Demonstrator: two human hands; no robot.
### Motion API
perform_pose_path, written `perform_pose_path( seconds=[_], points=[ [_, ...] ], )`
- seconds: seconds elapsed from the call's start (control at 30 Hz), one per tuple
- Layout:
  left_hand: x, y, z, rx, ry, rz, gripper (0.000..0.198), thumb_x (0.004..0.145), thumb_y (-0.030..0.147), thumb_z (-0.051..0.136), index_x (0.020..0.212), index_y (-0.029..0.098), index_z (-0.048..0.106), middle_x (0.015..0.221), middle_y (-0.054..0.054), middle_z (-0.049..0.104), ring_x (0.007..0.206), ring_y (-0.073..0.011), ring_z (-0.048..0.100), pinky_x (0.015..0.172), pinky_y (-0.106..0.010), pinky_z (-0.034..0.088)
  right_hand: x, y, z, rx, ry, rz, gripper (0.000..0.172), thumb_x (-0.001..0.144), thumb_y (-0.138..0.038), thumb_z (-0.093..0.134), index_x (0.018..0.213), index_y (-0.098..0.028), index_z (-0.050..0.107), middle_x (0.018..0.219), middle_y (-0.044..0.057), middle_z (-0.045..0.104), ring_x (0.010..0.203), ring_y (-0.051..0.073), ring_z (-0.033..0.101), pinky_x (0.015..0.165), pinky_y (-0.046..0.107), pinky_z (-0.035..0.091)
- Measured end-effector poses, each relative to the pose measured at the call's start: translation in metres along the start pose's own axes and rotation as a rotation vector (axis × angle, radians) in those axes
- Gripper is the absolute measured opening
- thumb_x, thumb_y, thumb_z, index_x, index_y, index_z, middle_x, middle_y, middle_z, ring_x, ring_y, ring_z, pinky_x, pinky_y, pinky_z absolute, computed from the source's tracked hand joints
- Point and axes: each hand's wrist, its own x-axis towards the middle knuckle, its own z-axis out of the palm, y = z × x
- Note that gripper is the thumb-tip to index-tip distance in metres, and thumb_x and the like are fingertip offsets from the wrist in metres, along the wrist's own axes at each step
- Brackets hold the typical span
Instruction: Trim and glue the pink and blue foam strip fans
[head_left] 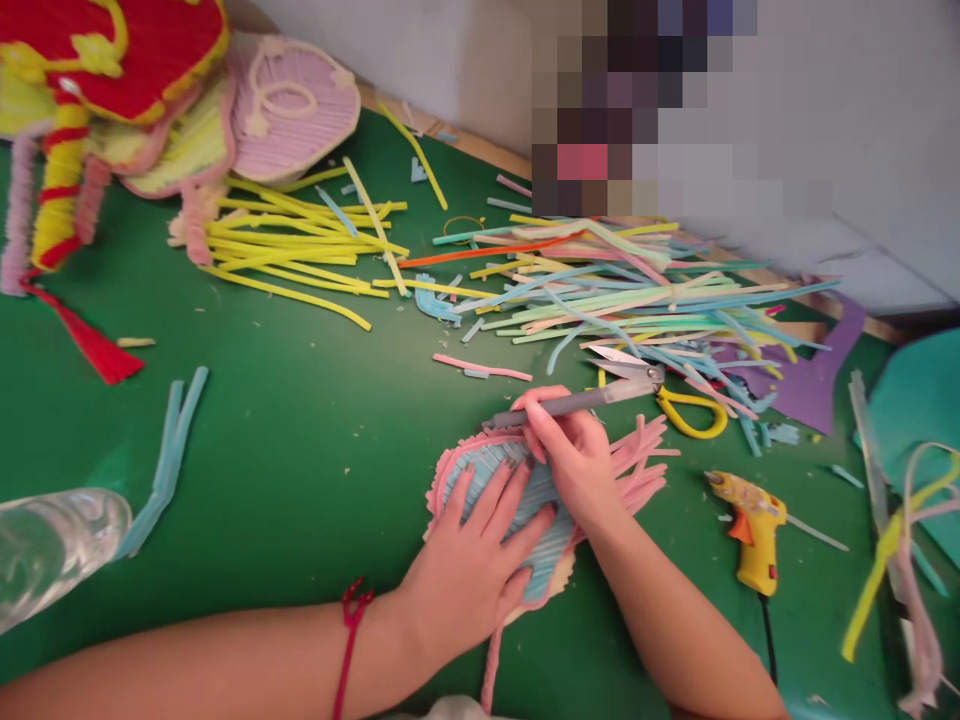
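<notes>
A fan-shaped craft piece (pixel 551 570), covered in blue chenille stems and edged in pink, lies on the green table under both hands. My left hand (pixel 487 540) is spread flat over its blue face, fingers apart. Closed round a grey pen with a clear end (pixel 574 402), my right hand (pixel 574 460) rests at the piece's upper right edge. The pen lies nearly level, its dark end by the pink rim. Pink stems (pixel 645 470) stick out to the right from beneath the right hand. Scissors with yellow handles (pixel 690 412) lie just beyond the pen's clear end.
A yellow glue gun (pixel 754 530) lies to the right, its cord running toward me. Loose coloured stems (pixel 600 290) and yellow stems (pixel 300 240) spread along the back. Finished fans (pixel 300 110) stand at far left. A clear bottle (pixel 60 550) lies at left beside bent blue stems (pixel 172 440).
</notes>
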Motion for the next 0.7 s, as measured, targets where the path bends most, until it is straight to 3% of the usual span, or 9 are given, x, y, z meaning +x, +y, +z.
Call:
perform_pose_path(
  seconds=[0.23,0.43,0.7],
  points=[
    [0.0022,0.0,-0.0019,-0.018,-0.01,-0.023,0.05,0.089,0.048,0.041,0.136,0.032,0.047,0.139,-0.006,0.053,0.127,-0.0249,0.043,0.107,-0.044,0.012,-0.0011,-0.0065,0.0036,-0.208,-0.093,-0.035,0.021,0.087,-0.037,0.056,0.083,-0.019,0.065,0.084,0.003,0.067,0.069,0.014,0.059,0.06,0.024,0.048],
    [0.0011,0.0001,-0.0009,-0.014,-0.034,-0.01,0.048,0.091,0.047,0.039,0.134,0.03,0.049,0.134,-0.008,0.056,0.128,-0.0264,0.041,0.109,-0.047,0.005,-0.001,-0.007,0.0033,-0.307,-0.124,-0.075,0.02,0.089,-0.033,0.053,0.083,-0.019,0.065,0.085,0.003,0.068,0.072,0.015,0.061,0.062,0.024,0.049],
    [0.001,0.0001,0.001,-0.021,-0.034,-0.001,0.044,0.091,0.045,0.039,0.13,0.031,0.054,0.135,-0.008,0.056,0.129,-0.0265,0.041,0.111,-0.05,-0.001,-0.0022,-0.0077,0.0019,-0.371,-0.021,-0.102,0.017,0.088,-0.03,0.053,0.081,-0.018,0.064,0.078,0.004,0.067,0.067,0.015,0.06,0.057,0.025,0.048]
  ],
)
